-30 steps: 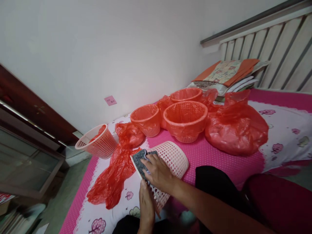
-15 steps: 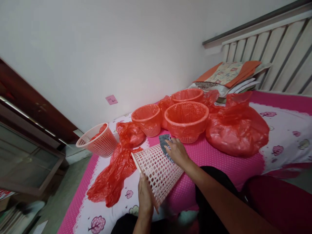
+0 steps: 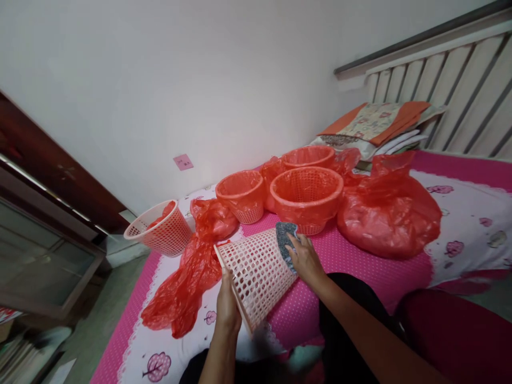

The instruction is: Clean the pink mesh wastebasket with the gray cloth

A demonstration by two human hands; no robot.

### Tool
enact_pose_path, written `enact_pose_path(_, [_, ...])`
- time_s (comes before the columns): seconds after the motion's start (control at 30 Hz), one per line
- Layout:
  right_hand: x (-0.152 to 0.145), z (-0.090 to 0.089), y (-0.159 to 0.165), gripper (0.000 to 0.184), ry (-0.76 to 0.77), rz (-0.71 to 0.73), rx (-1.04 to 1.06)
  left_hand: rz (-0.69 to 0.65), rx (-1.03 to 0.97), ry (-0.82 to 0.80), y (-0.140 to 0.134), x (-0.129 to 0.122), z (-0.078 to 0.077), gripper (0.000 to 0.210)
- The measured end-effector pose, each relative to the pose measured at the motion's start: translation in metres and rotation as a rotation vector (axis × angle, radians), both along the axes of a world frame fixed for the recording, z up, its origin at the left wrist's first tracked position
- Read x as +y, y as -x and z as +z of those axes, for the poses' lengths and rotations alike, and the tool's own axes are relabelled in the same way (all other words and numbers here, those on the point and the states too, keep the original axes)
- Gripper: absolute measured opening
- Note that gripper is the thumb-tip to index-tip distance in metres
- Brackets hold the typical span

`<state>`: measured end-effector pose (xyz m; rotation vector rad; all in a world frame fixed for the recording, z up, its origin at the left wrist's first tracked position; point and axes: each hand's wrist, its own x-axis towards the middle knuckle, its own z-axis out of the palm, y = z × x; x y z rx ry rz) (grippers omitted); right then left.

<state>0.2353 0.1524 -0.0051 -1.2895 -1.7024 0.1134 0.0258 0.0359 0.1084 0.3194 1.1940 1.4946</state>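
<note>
A pale pink perforated plastic wastebasket (image 3: 258, 272) lies on its side in front of me, its rim turned to the left. My left hand (image 3: 229, 308) grips that rim, the fingers hidden inside the basket. My right hand (image 3: 306, 258) presses a grey scouring pad (image 3: 285, 244) on the outer wall, close to the base. Just beyond the pad stands a basket lined with a red plastic bag (image 3: 306, 198). Crumpled red plastic bags (image 3: 188, 288) lie left of the wastebasket.
Two more red-lined baskets (image 3: 240, 194) stand near the wall. Another pink basket (image 3: 162, 230) leans at the bed's left edge. A stuffed red bag (image 3: 390, 213) sits at right, with folded bedding (image 3: 374, 125) behind it and a radiator (image 3: 444, 88) beyond.
The scouring pad in my right hand has slid right along the basket's wall, towards its base. My left hand and the basket's rim have shifted slightly left.
</note>
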Motion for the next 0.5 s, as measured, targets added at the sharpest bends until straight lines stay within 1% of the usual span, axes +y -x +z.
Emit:
enact_pose_path(0.1, [-0.008, -0.005, 0.000, 0.046, -0.001, 0.021, 0.034, -0.033, 0.002, -0.013, 0.006, 0.006, -0.004, 0.061])
enact_pose_path(0.23, [-0.020, -0.004, 0.005, 0.051, 0.012, 0.028, 0.042, -0.049, 0.019, -0.030, 0.011, 0.012, -0.006, 0.060])
enact_pose_path(0.37, [-0.036, 0.004, 0.018, 0.051, 0.032, 0.067, 0.041, -0.060, -0.034, -0.043, 0.012, 0.014, -0.002, 0.058])
enact_pose_path(0.5, [-0.061, 0.018, 0.039, 0.050, 0.051, 0.167, 0.021, -0.124, -0.115, -0.062, 0.013, 0.016, 0.000, 0.058])
